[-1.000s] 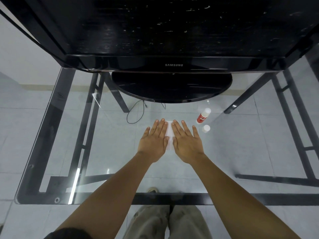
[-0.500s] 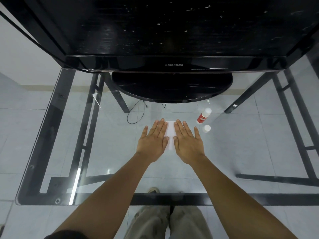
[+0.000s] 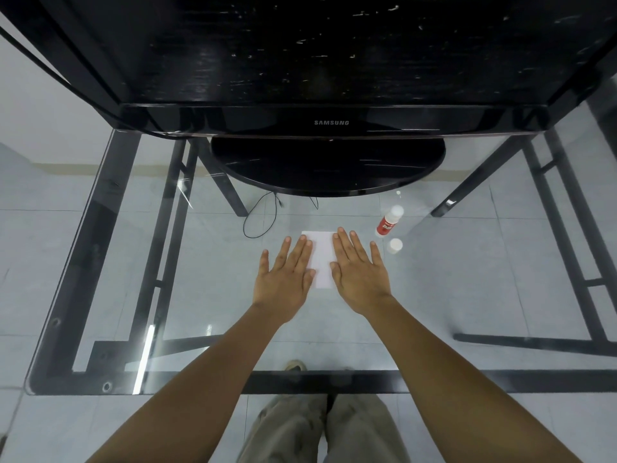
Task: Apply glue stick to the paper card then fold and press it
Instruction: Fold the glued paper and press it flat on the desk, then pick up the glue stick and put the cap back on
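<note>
- White paper card (image 3: 322, 259) lies flat on the glass tabletop (image 3: 467, 279), in the gap between my two hands. Each hand covers one of its side edges, so only the middle strip shows.
- My left hand (image 3: 287, 279) and my right hand (image 3: 359, 275) are both flat, palms down, with the fingers straight and a little spread. They grip nothing and rest on the card's sides.
- I judge the card light and thin, stiff enough to keep a crease but likely to skid on smooth glass. Whether it is folded I cannot tell.
- Flat palms suit the pressing. To lift it, I would pinch a free corner at the far edge, just past my fingertips.
- Beyond my right hand's little finger is the glue stick (image 3: 387, 222). Its red label has white lettering too small to read. A loose white cap (image 3: 395, 245) sits just beside it, nearer my hand.
- Ahead of both hands stands a black monitor (image 3: 317, 78); its bezel reads "SAMSUNG".
</note>
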The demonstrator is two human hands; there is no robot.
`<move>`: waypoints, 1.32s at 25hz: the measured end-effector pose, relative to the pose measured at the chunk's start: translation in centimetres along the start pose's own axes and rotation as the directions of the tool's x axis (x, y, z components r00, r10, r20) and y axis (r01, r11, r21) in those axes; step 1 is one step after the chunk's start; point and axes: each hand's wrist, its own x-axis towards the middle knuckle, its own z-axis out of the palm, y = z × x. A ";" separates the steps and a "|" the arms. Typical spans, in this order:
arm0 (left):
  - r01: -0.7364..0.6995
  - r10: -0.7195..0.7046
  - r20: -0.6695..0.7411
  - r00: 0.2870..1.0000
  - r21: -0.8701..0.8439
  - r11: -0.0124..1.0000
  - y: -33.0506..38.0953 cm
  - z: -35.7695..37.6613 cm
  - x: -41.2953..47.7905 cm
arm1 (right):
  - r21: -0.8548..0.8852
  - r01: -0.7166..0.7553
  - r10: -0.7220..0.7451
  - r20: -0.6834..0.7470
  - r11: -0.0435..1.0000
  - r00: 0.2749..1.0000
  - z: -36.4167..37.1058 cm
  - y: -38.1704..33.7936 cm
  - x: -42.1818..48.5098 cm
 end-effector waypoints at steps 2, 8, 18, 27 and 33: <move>-0.014 0.014 0.007 1.000 -0.004 1.000 -0.4 0.1 -0.4 | -0.003 0.009 -0.009 0.005 1.000 1.000 0.0 0.1 -0.1; 0.004 -0.005 0.018 1.000 0.020 1.000 -0.6 0.2 -1.2 | -0.024 0.019 -0.019 0.005 1.000 1.000 0.1 0.0 -0.3; -0.002 0.001 0.027 1.000 0.025 1.000 -0.3 0.1 -0.9 | 0.040 0.008 -0.008 -0.001 0.999 1.000 0.7 0.0 -1.9; -0.021 -0.012 -0.129 0.992 -0.247 0.969 1.8 -2.9 -0.1 | 0.276 -0.048 0.081 -0.111 0.960 0.990 -1.5 1.2 -4.3; -0.110 -0.005 -0.193 0.981 -0.581 0.806 5.9 -5.4 2.6 | 0.271 -0.227 0.263 -0.108 0.936 0.959 -0.3 5.0 -7.6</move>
